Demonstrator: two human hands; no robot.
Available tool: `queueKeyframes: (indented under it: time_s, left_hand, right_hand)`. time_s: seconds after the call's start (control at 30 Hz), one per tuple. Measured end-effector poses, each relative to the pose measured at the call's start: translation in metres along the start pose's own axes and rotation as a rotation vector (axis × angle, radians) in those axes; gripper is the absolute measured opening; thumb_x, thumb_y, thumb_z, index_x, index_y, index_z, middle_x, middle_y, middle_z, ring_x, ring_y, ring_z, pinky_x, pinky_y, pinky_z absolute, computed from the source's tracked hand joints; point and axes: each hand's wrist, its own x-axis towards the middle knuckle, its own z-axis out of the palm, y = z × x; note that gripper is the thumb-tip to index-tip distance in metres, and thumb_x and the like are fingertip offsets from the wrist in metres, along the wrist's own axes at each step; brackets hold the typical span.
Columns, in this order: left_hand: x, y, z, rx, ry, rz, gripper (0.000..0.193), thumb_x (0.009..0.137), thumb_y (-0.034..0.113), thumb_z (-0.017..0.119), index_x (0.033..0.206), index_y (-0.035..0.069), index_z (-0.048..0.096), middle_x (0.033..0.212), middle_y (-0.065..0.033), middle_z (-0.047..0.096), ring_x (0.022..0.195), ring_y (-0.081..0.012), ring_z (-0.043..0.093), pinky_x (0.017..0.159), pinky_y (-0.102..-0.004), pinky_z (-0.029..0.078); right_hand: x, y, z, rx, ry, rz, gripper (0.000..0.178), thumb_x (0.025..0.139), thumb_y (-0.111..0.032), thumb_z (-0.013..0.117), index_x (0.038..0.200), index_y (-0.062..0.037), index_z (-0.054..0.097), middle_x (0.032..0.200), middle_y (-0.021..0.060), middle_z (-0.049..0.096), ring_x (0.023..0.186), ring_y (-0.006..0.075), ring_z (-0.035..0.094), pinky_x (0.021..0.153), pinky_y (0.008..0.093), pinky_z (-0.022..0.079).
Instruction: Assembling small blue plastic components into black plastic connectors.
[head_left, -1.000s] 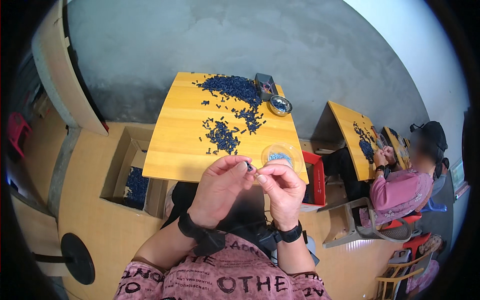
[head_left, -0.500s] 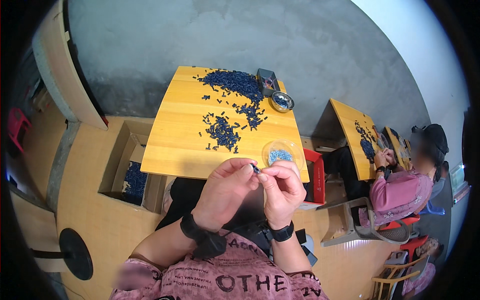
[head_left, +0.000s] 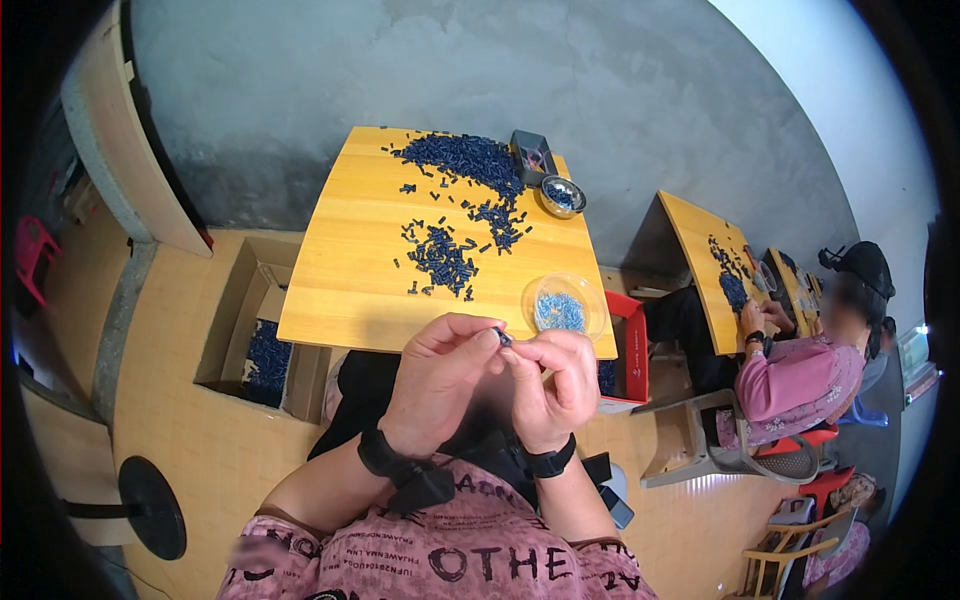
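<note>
A left hand (head_left: 436, 376) pinches a small dark piece (head_left: 502, 338) between thumb and finger at the near edge of a wooden table (head_left: 345, 285), as a right hand's (head_left: 552, 388) fingertips meet it, whether gripping one cannot tell.

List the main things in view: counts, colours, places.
Work table: one, yellow, centre
Small parts: uncountable, dark blue, on work table
Open box: one, dark grey, table's far right corner
Metal bowl: one, silver, beside open box
Round tub: one, clear with blue bits, near right corner
Carton: one, brown, lower left
Red box: one, red, right of table
Farther tables: two, yellow, right
Nearest co-worker: one, pink top, right
Stool: one, pink, far left
Held piece: one, dark, picture centre
Wristbands: two, black, lower centre
Left fingers: one set, bare, pinching held piece
Right fingers: one set, bare, at it
</note>
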Motion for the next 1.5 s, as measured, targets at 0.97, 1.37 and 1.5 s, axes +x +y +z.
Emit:
queueKeyframes:
  time_s: [0.97,1.37,1.5]
  left_hand:
    - [-0.001,0.008,-0.015,0.124,-0.024,-0.009,0.011,0.092,-0.001,0.062,0.103,0.001,0.067,0.091,-0.0093,0.068,0.081,-0.0178,0.063,0.078,-0.0309,0.051]
    - [-0.009,-0.022,-0.11,0.114,0.366,-0.229,0.008,0.097,0.007,0.06,0.102,0.003,0.065,0.098,-0.0106,0.069,0.086,-0.0182,0.066,0.08,-0.0307,0.055]
    - [-0.001,-0.007,-0.117,0.092,0.418,-0.206,0.009,0.097,0.011,0.062,0.101,0.004,0.063,0.098,-0.0103,0.07,0.086,-0.0175,0.067,0.079,-0.0307,0.056]
  right_hand:
    - [0.001,-0.002,-0.008,0.173,-0.219,0.172,0.01,0.082,0.003,0.073,0.091,0.0006,0.071,0.086,0.0113,0.067,0.076,0.0205,0.065,0.065,0.0276,0.05]
    - [-0.065,0.067,0.046,0.159,-0.377,0.646,0.012,0.088,-0.005,0.07,0.1,0.0002,0.07,0.091,0.0127,0.067,0.077,0.0206,0.066,0.069,0.0294,0.053]
    - [-0.062,0.116,0.06,-0.14,-0.392,0.349,0.009,0.085,-0.002,0.069,0.094,0.0005,0.071,0.089,0.0177,0.068,0.079,0.0313,0.067,0.071,0.0366,0.053]
